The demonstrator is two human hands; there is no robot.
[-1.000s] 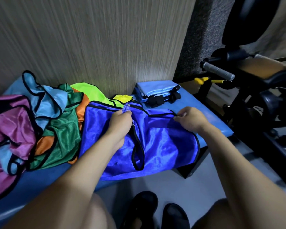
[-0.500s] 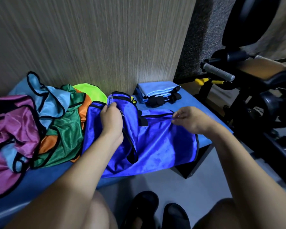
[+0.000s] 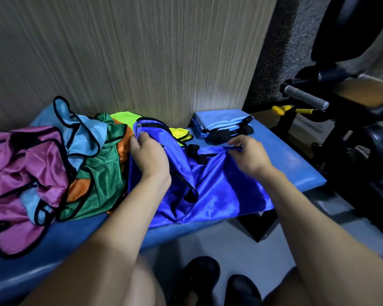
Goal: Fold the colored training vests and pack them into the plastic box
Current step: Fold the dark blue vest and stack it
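since 1 second ago the left hand (image 3: 149, 156) lifted the royal blue vest (image 3: 210, 186) shoulder off the bench (image 3: 296, 164); right hand (image 3: 250, 155) pinches its top edge; bring edges together evenly before creasing.

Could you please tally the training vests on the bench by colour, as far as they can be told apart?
Royal blue vest, held by left hand and right hand: 1
Pink: 1
Green: 1
Orange: 1
Neon yellow: 1
Light blue, loose: 1
Light blue, folded: 1
Total: 7, though bunched cloth may hide more.
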